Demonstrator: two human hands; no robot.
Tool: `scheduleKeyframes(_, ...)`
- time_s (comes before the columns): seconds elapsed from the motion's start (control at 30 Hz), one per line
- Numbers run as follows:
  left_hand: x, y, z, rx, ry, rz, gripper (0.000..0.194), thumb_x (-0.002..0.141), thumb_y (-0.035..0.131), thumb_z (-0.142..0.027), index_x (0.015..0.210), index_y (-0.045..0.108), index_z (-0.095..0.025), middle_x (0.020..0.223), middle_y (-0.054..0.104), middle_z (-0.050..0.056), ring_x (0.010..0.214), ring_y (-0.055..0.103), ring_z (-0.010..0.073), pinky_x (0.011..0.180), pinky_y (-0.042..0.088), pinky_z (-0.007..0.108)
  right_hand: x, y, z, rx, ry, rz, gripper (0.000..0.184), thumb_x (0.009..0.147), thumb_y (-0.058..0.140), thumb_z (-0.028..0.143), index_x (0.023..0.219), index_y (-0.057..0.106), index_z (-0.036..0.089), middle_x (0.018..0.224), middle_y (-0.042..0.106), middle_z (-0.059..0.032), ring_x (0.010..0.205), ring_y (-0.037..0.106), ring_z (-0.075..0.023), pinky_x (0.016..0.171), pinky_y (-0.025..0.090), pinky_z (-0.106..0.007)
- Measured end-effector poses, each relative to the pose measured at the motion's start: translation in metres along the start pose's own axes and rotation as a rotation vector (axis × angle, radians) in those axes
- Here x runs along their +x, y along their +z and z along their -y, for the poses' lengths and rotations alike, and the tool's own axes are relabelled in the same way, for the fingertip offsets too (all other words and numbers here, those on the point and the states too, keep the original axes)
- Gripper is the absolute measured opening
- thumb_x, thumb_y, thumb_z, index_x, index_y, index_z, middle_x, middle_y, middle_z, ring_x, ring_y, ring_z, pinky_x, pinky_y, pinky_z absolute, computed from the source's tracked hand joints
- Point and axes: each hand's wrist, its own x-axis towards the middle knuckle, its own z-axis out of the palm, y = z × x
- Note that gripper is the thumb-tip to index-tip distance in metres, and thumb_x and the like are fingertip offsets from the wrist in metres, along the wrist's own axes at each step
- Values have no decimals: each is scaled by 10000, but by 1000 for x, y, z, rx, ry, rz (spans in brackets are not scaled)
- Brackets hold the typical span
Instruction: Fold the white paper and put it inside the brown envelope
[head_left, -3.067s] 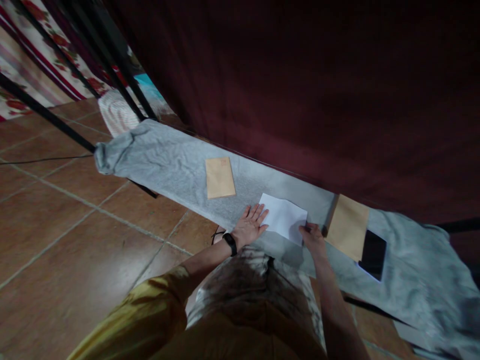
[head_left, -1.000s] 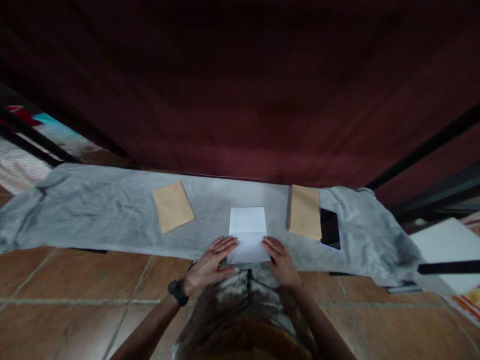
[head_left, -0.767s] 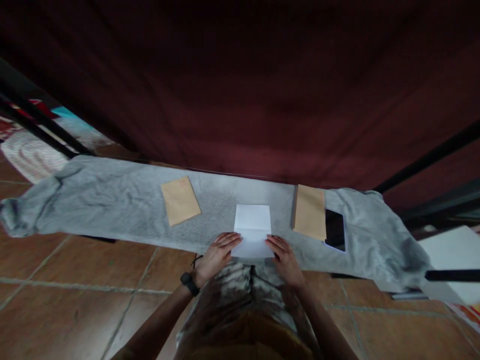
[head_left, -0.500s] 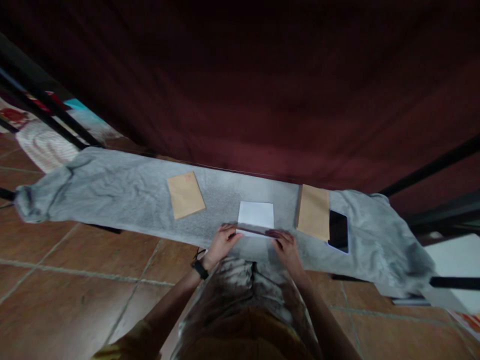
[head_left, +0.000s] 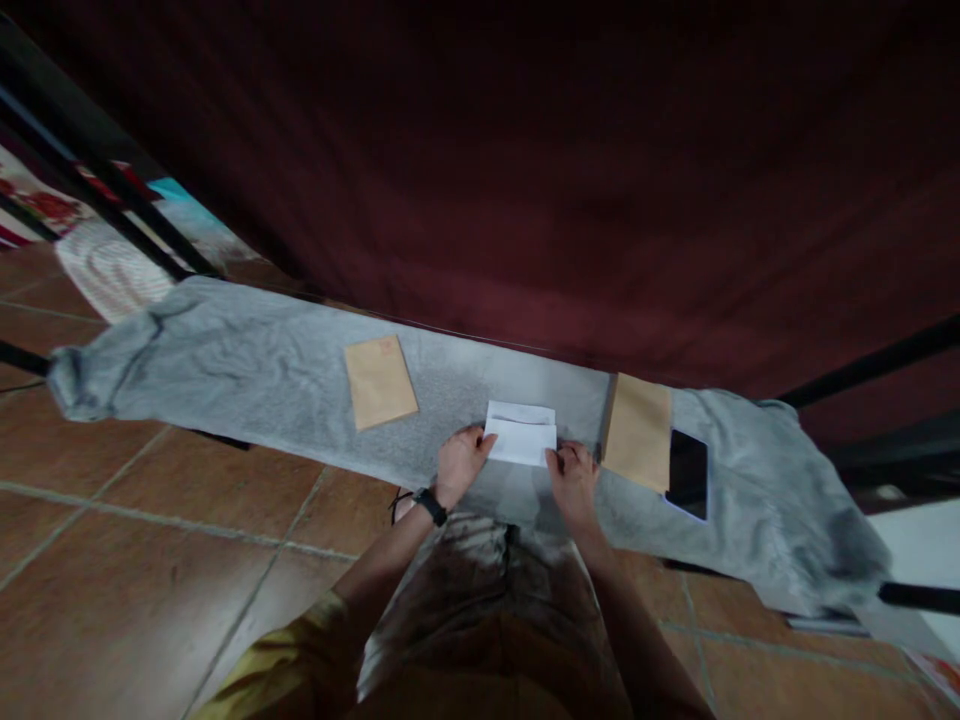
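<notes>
A white sheet of paper (head_left: pixel 520 445) lies on the grey cloth in front of me, its near part folded over so that the free edge stops short of the far edge. My left hand (head_left: pixel 460 465) pinches the paper's left side, thumb on top. At the lower right corner, my right hand (head_left: pixel 574 478) has its fingers curled in, with the thumb at the paper's edge. The fingertips under the paper are hidden.
Brown envelopes (head_left: pixel 381 383) lie to the left, and a stack of brown envelopes (head_left: pixel 637 432) stands at the right beside a phone (head_left: pixel 687 474). Grey cloth (head_left: pixel 255 365) covers the narrow bench. A dark red curtain (head_left: pixel 480 220) hangs behind, with black metal bars (head_left: pixel 921 597) at both ends.
The paper's near edge, held raised before, has been folded away from me and now lies flat over the sheet. Both hands have moved to the sides of the fold.
</notes>
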Motion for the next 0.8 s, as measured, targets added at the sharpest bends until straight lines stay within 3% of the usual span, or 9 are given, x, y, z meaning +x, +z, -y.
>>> scheduleKeyframes(0.3,11,-5,-14,60,-98,27,379,969,485,-520,953,702,-210,922,742,97,910,688,227,722,435,276,4,4,3,-131,25,-18,253,978,502,379,912,646,182,1133,633,-124,1081,552,-275,932,362,-397)
scheduleKeyframes(0.5,20,-5,7,-287,-61,92,492,943,434,-600,779,667,-198,708,670,9,686,614,164,572,371,241,8,5,4,-129,33,-34,259,980,489,389,893,636,194,1069,631,-119,1049,556,-279,920,379,-404)
scheduleKeyframes(0.6,21,-2,16,-382,-24,149,452,904,485,-573,728,657,-193,658,636,-14,648,580,155,547,355,237,10,5,4,-121,35,-47,268,975,494,401,869,637,200,1055,630,-125,1027,555,-287,909,388,-416)
scheduleKeyframes(0.8,22,-2,9,-239,-66,121,376,910,518,-496,739,687,-206,689,672,14,667,603,161,561,325,247,20,6,6,-184,66,-19,286,974,496,396,904,669,179,1045,630,-146,1021,557,-304,873,395,-425)
